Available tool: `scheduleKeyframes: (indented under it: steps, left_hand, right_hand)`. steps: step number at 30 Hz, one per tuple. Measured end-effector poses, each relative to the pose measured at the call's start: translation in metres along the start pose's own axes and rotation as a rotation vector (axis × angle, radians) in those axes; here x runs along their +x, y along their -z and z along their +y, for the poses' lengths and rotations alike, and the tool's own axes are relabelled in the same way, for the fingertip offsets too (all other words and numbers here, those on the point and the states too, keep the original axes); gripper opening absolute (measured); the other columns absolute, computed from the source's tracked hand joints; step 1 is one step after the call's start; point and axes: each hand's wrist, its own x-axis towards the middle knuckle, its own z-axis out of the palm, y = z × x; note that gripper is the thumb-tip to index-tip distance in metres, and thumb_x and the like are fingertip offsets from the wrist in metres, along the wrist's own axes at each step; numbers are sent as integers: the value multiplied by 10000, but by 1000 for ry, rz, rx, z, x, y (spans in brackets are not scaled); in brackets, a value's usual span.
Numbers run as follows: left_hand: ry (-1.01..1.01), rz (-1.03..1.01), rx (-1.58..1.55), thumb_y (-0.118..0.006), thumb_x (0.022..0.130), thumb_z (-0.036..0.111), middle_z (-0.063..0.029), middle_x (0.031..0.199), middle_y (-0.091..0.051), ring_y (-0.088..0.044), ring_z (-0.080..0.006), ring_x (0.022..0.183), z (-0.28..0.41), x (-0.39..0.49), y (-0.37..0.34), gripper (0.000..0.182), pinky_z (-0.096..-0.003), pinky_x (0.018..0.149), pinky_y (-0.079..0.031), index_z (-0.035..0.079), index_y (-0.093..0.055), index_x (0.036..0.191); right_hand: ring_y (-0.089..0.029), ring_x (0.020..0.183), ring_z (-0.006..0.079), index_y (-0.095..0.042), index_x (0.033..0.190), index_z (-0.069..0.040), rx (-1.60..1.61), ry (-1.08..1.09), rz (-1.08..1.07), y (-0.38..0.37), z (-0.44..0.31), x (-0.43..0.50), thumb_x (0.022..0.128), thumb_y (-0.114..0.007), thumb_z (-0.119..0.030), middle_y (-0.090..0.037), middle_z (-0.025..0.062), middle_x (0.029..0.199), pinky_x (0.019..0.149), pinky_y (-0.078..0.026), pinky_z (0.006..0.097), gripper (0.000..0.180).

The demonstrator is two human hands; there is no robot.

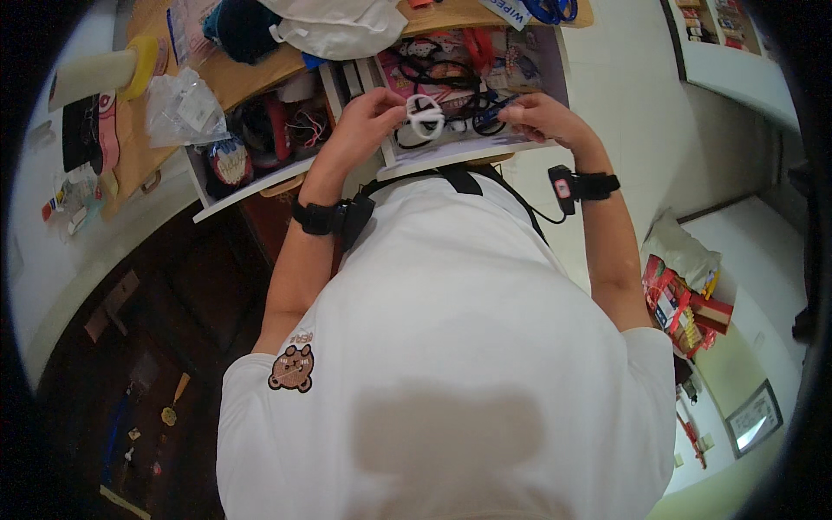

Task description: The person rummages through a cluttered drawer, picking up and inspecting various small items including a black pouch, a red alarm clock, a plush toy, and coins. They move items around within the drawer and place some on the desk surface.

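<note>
My left hand pinches a small coiled white cable between thumb and fingers, above the front of a pulled-out drawer. At the drawer's right side, my right hand has its fingers closed on a dark blue item, perhaps a strap; its full shape is hidden. Tangled black cables lie in the drawer between and beyond the hands, over pink printed packaging. A red item and a beaded string lie farther back.
A second open drawer on the left holds a brush, a red object and thin wires. On the wooden tabletop are white cloth, a clear plastic bag and a wipes pack. My torso is close against the drawer front.
</note>
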Motion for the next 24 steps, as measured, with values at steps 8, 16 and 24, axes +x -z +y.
scheduleKeyframes:
  steps: [8,16,24]
  left_hand:
    - [-206,63,549,-674,856,161,-180,980,-663,-668,-276,866,-3,28,-20,376,-392,739,-535,-26,-560,1162]
    - [-206,-126,1163,-551,842,55,-220,941,-658,-636,-417,914,8,49,-45,192,-496,744,-519,3,-595,1022]
    - [-261,27,768,-579,907,201,-249,852,-646,-646,-399,798,29,22,-28,246,-477,704,-502,-39,-618,948]
  right_hand:
    - [-647,634,188,-652,1012,39,-509,129,115,-62,-28,62,859,-674,-232,-664,129,764,573,-529,351,313]
    - [-627,955,406,-622,1158,-9,-714,255,71,-72,-24,73,807,-661,-151,-663,248,1013,829,-503,448,381]
    - [-688,786,315,-507,1165,81,-129,216,224,-69,-34,41,808,-728,-272,-666,221,936,646,-543,403,548]
